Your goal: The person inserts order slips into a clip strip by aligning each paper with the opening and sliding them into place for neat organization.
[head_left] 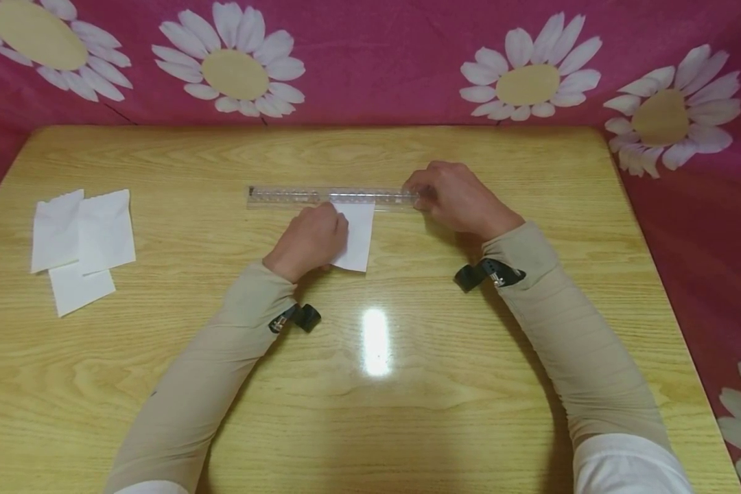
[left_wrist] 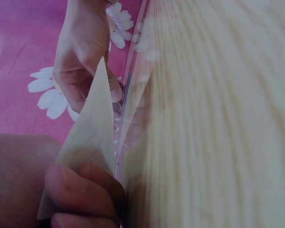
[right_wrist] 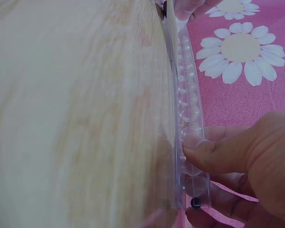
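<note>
A clear plastic ruler (head_left: pixel 284 197) lies crosswise near the back of the table. My right hand (head_left: pixel 463 199) grips its right end, the thumb (right_wrist: pixel 199 151) on the upper face in the right wrist view. Against the ruler's near edge is a small white sheet of paper (head_left: pixel 359 237). My left hand (head_left: pixel 311 237) pinches the sheet's left side with curled fingers. The paper (left_wrist: pixel 92 128) stands up at a slant beside the ruler in the left wrist view, partly hidden by the fingers (left_wrist: pixel 80 190).
Three white paper pieces (head_left: pixel 106 230) overlap at the left of the wooden table (head_left: pixel 370 425). Behind the table hangs a pink cloth (head_left: pixel 377 62) with large daisies. Each wrist carries a black strapped device (head_left: pixel 490 273).
</note>
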### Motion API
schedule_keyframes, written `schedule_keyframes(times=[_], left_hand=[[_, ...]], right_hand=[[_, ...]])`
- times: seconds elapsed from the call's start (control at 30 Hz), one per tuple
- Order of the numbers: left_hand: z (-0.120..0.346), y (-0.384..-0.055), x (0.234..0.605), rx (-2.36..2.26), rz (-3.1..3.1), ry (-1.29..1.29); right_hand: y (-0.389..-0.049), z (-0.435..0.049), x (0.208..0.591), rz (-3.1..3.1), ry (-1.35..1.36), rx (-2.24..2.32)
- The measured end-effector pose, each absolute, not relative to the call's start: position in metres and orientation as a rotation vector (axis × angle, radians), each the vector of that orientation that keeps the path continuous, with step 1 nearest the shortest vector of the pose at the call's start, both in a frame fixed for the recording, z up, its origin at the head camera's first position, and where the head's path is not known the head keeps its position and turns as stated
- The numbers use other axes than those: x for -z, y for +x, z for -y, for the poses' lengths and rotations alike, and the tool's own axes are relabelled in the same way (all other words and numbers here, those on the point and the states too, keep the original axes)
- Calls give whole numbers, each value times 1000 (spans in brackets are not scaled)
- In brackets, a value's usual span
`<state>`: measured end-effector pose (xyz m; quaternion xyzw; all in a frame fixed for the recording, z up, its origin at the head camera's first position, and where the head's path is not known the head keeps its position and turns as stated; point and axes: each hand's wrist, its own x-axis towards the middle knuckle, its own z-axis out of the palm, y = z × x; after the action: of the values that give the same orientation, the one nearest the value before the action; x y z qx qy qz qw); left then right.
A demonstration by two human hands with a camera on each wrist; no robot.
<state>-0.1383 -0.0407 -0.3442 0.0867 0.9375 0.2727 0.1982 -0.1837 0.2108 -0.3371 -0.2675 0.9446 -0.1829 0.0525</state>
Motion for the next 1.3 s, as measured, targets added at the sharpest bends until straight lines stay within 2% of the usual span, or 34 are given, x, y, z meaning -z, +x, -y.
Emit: schedule_keyframes(times=[1.3], left_hand=[[36, -139, 347, -781, -2626, 259]], right_hand=[[-183, -210, 337, -2870, -816, 559]])
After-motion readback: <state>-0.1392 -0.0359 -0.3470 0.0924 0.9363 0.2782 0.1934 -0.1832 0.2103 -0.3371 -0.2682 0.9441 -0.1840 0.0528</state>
